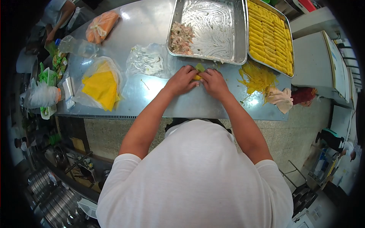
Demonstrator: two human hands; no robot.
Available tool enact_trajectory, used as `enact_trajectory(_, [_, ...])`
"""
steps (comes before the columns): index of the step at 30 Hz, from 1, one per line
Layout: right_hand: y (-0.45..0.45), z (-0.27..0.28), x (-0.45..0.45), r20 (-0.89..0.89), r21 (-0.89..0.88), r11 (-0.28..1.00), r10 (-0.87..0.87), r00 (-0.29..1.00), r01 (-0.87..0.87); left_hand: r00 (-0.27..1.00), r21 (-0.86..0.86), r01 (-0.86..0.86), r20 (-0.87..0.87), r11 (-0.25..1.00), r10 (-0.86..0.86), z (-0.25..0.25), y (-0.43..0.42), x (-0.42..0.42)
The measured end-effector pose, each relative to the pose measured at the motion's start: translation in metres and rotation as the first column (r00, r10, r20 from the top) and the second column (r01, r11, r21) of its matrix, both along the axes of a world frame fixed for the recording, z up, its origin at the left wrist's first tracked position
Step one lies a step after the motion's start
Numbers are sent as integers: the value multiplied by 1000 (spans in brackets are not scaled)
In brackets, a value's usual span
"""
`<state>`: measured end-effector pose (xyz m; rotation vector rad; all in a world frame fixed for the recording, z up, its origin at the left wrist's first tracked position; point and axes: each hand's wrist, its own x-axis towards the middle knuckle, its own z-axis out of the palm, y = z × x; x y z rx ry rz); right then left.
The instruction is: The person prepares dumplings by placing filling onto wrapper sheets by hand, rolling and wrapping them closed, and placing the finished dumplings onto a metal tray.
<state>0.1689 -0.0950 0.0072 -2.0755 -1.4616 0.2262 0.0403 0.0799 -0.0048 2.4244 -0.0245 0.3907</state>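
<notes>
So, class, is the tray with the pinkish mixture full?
Mostly empty: the mixture lies in one corner; elsewhere the tray shows smears.

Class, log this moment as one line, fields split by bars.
left hand: on wrapper | right hand: on same wrapper | mixture: in tray | rolls: in rows

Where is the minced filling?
In the head view, the minced filling sits in the near left part of the metal tray, just beyond the left hand.

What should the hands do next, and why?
Maybe roll the yellow wrapper forward over its flap: the left hand and right hand both touch it, and that flap looks unrolled.
</notes>
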Motion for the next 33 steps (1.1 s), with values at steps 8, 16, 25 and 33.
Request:
enact_trajectory(8, [-2,19,-13,-40,-58,998,23,999,-25,986,48,38,-163,998,-30,6,12,-12])
enact_trajectory(16, [-6,25,-40,-106,-220,957,170,980,-190,986,2,-110,-122,994,110,10,-35,-79])
enact_trajectory(25, [118,46,-75,117,-43,963,270,956,-267,942,-94,-207,-288,974,173,3,-38,-84])
enact_trajectory(33, [133,8,-66,135,-289,925,293,946,-245,983,5,-182,-18,983,182,-5,-38,-89])
